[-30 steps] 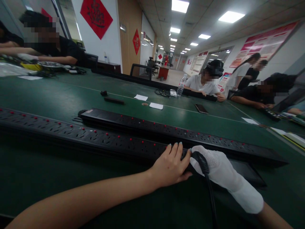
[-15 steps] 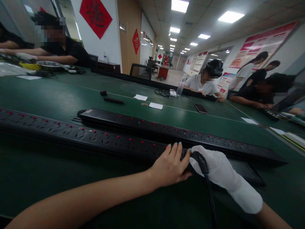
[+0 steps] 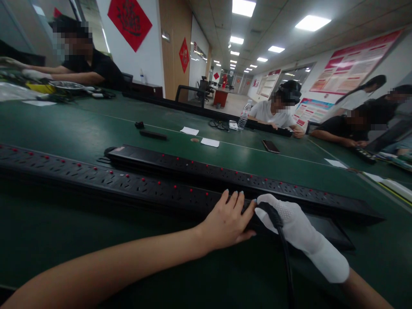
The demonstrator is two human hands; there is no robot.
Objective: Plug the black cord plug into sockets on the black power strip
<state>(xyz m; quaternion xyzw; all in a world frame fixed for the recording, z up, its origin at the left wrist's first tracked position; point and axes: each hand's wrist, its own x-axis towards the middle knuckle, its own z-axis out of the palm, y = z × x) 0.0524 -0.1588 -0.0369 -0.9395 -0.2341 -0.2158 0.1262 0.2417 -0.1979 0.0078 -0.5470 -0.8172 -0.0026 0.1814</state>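
Our right grip [image 3: 291,221], in a white glove, is found pinching the black plug [image 3: 269,213] by its body, with the cord [image 3: 286,262] falling away toward the near edge of the view. Our left grip [image 3: 227,223] is bare, fingers slightly spread over the top of the near power strip [image 3: 144,191], thumb along its near side; how hard it presses, we cannot tell. We locate the plug at the right-hand part of that strip, close beside the left fingertips. Its front end is hidden, so we cannot certify whether it is seated. We note the far power strip [image 3: 225,171] lying just behind on the green bench [image 3: 83,122].

On method, we judge the hold on the plug's body sound and preferable to any pull on the cord. We advise firm bracing by the left grip, so that force on the plug does not slide the strip. We recommend straight pressure in line with the socket, without rocking, and a little more room between the left fingertips and the plug to avoid a nip. The cord should hang slack, lest it twist the plug.
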